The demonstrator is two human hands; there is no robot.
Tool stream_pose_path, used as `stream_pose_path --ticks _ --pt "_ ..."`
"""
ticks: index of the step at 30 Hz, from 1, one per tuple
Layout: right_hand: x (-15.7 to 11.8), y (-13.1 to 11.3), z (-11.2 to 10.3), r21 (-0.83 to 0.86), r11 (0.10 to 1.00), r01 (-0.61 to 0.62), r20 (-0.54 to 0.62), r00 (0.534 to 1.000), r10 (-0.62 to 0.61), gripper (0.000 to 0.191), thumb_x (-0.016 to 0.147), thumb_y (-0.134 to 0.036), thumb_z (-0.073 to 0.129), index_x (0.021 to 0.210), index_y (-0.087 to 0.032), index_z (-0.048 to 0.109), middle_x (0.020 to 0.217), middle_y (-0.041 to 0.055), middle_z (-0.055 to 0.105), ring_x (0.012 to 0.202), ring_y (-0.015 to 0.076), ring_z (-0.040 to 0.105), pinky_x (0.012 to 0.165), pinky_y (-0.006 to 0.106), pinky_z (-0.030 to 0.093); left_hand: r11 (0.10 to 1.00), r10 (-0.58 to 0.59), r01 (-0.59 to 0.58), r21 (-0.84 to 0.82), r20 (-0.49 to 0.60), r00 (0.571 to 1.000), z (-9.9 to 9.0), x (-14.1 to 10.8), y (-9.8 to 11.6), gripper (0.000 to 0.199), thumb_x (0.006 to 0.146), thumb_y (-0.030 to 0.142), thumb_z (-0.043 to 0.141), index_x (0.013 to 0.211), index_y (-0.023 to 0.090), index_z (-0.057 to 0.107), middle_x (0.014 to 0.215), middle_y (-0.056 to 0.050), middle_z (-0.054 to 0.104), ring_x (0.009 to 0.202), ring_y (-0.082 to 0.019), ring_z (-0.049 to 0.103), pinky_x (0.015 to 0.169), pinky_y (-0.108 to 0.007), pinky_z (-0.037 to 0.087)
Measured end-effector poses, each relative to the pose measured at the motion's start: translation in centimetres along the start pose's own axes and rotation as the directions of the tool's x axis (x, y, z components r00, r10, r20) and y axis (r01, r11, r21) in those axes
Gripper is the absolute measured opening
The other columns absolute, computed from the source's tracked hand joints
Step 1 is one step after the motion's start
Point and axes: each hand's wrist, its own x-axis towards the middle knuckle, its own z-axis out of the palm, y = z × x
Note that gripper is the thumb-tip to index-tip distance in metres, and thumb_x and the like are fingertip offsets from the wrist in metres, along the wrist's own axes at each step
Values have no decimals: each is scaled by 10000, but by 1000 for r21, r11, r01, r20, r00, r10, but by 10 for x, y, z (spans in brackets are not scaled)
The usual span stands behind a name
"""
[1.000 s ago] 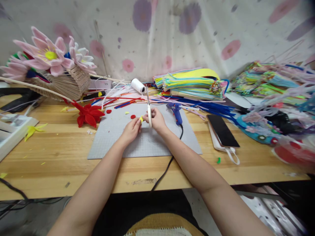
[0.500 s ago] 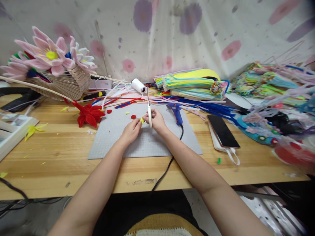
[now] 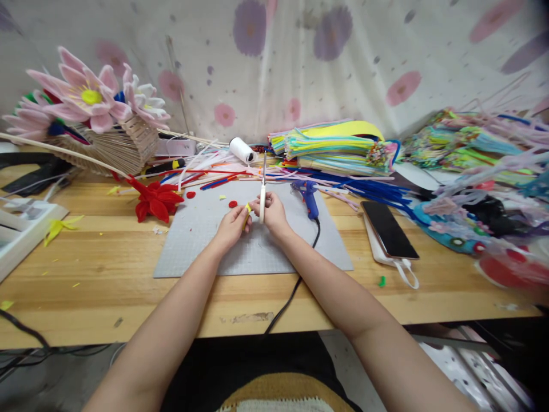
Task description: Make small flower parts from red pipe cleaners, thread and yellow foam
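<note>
Above the middle of the grey cutting mat (image 3: 189, 252), my left hand (image 3: 231, 227) is closed on a small yellow piece (image 3: 248, 207) that looks like felt or fuzzy material. My right hand (image 3: 275, 214) grips white-handled scissors (image 3: 263, 203) whose blades point up and away from me. Its fingertips come close to the yellow piece; whether they touch it I cannot tell. Beyond my hands, a red round piece (image 3: 233, 204) and a tiny yellow scrap (image 3: 222, 197) lie on the mat.
A blue glue gun (image 3: 308, 200) lies on the mat's right side, its black cord running toward me. To the left is a red flower (image 3: 156, 203); to the right, a phone (image 3: 389, 229). Bundled coloured stems (image 3: 338, 149) and a thread spool (image 3: 241, 150) line the back.
The scissors have shifted slightly right and stand more upright. More of the yellow piece shows between my left fingers, and my hands are a little further apart.
</note>
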Motion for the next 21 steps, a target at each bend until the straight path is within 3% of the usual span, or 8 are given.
stream_pose_path --ticks 4,9,12,14,16,21 --pt "-1 -1 0 38 999 -9 16 1000 9 469 525 -374 716 836 -190 417 684 -40 582 580 96 553 578 243 425 998 -49 48 -29 -9 999 0 -1 0 197 765 347 556 757 153 524 518 74 416 374 -39 350 434 -200 419" --pt "-1 -9 -2 49 998 -47 31 998 45 495 512 -404 738 818 -193 412 676 -46 579 520 73 513 527 222 411 990 -98 89 -111 -84 992 -2 -2 4 196 722 318 611 740 147 517 524 63 464 380 -36 359 420 -192 430" --pt "0 -16 -11 49 996 -79 159 985 70 483 547 -480 718 808 -188 436 665 -38 579 470 55 470 463 197 383 970 -142 112 -216 -124 982 -6 -2 7 162 732 251 606 837 145 543 505 73 455 371 -32 341 415 -177 426" --pt "0 -20 -22 35 990 -133 313 943 116 467 614 -566 647 806 -178 471 678 -6 594 471 64 477 436 195 371 940 -178 129 -316 -132 975 -11 -2 11 164 759 201 574 912 146 559 513 71 455 374 -28 348 418 -160 422" --pt "1 -23 -35 26 977 -210 458 872 175 500 672 -645 547 808 -166 510 704 33 611 511 92 517 455 216 404 891 -223 148 -429 -129 966 -17 -2 14 159 784 154 540 938 140 578 530 66 451 373 -14 351 424 -138 420" --pt "3 -24 -60 14 936 -351 640 723 262 650 665 -754 433 788 -131 571 713 79 620 591 141 568 584 292 483 762 -306 161 -627 -129 943 -32 3 17 171 843 92 441 883 96 606 540 57 422 364 13 347 425 -88 415"
